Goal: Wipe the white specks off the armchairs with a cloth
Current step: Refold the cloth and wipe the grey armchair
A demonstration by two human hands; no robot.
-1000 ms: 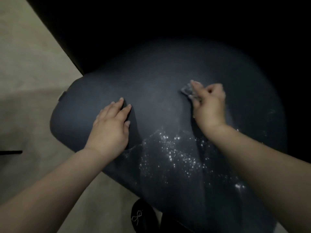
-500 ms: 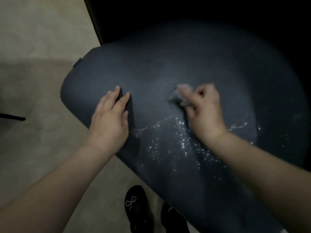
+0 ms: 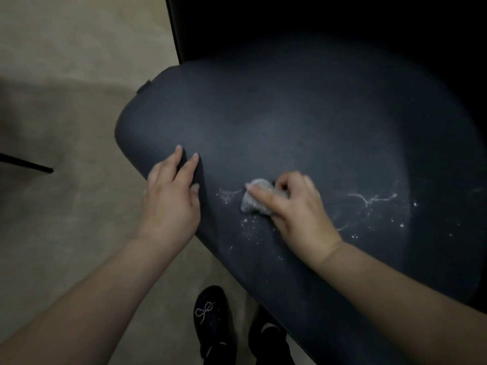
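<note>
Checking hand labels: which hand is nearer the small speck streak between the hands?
Right. The right hand presses the cloth against the streak's end; the left hand rests flat just beside it, apart.

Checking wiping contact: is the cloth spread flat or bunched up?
Bunched up. The cloth shows as a small crumpled wad under the right hand, whose fingers curl over it on the armchair.

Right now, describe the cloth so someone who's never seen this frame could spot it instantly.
Start at the big dark blue armchair cushion that fills most of the view. Near its front edge two hands rest on it; the right hand grips a small crumpled grey cloth against the fabric. It is the only pale solid lump there, unlike the scattered white specks and thin streaks beside it.
</note>
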